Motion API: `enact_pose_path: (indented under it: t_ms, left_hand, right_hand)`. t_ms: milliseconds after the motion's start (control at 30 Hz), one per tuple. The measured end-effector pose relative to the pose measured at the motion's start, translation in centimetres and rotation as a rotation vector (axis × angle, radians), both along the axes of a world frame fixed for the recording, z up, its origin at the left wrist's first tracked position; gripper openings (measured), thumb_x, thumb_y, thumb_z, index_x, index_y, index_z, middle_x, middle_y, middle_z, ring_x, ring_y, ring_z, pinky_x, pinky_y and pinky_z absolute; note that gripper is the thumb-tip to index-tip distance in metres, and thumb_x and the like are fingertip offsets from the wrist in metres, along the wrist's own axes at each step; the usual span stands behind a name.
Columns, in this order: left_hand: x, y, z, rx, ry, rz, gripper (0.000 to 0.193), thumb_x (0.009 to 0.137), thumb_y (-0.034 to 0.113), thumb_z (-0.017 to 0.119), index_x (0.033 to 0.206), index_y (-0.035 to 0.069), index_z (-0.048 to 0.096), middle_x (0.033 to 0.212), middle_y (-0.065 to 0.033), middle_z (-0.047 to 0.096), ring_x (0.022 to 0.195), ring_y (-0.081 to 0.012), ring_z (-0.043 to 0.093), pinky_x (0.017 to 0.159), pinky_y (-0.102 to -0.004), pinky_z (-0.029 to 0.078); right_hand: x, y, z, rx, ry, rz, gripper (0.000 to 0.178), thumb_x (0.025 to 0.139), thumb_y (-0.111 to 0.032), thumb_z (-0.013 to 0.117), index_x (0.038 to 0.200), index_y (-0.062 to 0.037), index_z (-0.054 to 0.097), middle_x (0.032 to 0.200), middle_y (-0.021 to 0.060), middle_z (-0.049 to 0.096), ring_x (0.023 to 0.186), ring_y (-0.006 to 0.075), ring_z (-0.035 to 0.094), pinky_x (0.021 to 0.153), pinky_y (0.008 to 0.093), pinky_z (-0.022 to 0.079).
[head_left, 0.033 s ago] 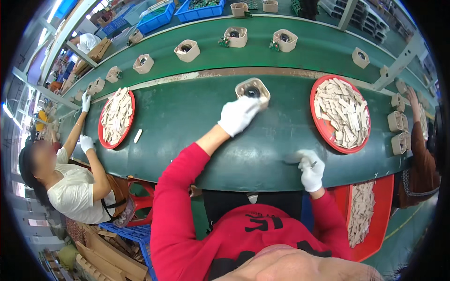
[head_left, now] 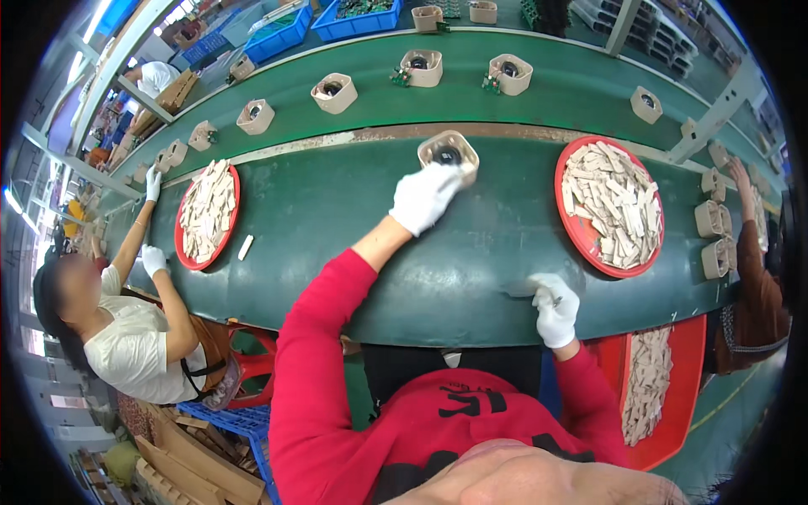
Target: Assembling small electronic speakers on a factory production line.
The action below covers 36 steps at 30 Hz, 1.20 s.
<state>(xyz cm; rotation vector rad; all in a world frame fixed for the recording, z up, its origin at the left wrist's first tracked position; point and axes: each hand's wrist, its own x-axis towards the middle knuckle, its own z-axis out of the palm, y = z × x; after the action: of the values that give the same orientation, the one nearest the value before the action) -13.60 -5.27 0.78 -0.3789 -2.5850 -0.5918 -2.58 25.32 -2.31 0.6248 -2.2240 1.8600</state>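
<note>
My left hand (head_left: 425, 199), in a white glove, grips the near side of a beige plastic housing (head_left: 469, 160). The housing is open at the top, and a round black part (head_left: 447, 156) sits inside it. Fingers cover its near edge. My right hand (head_left: 555, 311), also gloved, is closed above the bench near its front edge, apart from the housing. A thin, dark, metallic sliver shows at its fingers; its kind is unclear. Nearest that hand is a round red tray (head_left: 592, 263) heaped with flat beige strips (head_left: 614, 202).
Another red tray (head_left: 178, 244) of strips stands left, with one loose strip (head_left: 246, 247) beside it. Several housings (head_left: 335, 94) line the green belt (head_left: 370, 63) beyond the bench. A co-worker (head_left: 139, 337) sits left, another person (head_left: 757, 295) right. A red bin (head_left: 686, 396) flanks my right arm.
My left hand and the housing have shifted slightly left and away from me. My right hand has moved a little left and nearer to me, still closed.
</note>
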Motion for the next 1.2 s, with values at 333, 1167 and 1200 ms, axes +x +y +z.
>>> enact_pose_path:
  t_ms: [333,1167,1200]
  left_hand:
    - [-17.2,-0.3,0.1,0.147,0.195,0.053,0.028,0.093,0.017,0.056,0.121,0.014,0.062,0.13,-0.0122,0.059,0.103,-0.0361,0.064,0.089,-0.0416,0.053]
    - [-0.3,-1.7,3.0,-0.07,0.098,-0.169,0.01,0.082,0.008,0.061,0.091,0.008,0.065,0.094,-0.0145,0.062,0.087,-0.0351,0.064,0.075,-0.0414,0.054]
    - [2.8,-1.2,2.7,-0.055,0.074,-0.241,0.012,0.08,0.009,0.061,0.092,0.011,0.066,0.094,-0.0125,0.063,0.088,-0.0334,0.064,0.075,-0.041,0.054]
  right_hand:
    - [-0.2,0.3,0.7,-0.064,-0.327,-0.094,0.014,0.087,0.0,0.055,0.078,0.005,0.064,0.083,0.0134,0.067,0.064,0.0143,0.057,0.059,0.0273,0.045]
    - [-1.1,-0.5,1.9,-0.018,-0.341,-0.178,0.018,0.098,-0.009,0.052,0.092,0.0014,0.066,0.059,-0.0014,0.055,0.049,0.0047,0.045,0.046,0.0221,0.034]
    - [-1.1,-0.7,1.5,-0.028,-0.312,-0.189,0.016,0.098,-0.007,0.053,0.093,0.0016,0.065,0.061,-0.0008,0.056,0.049,0.0048,0.046,0.046,0.0223,0.034]
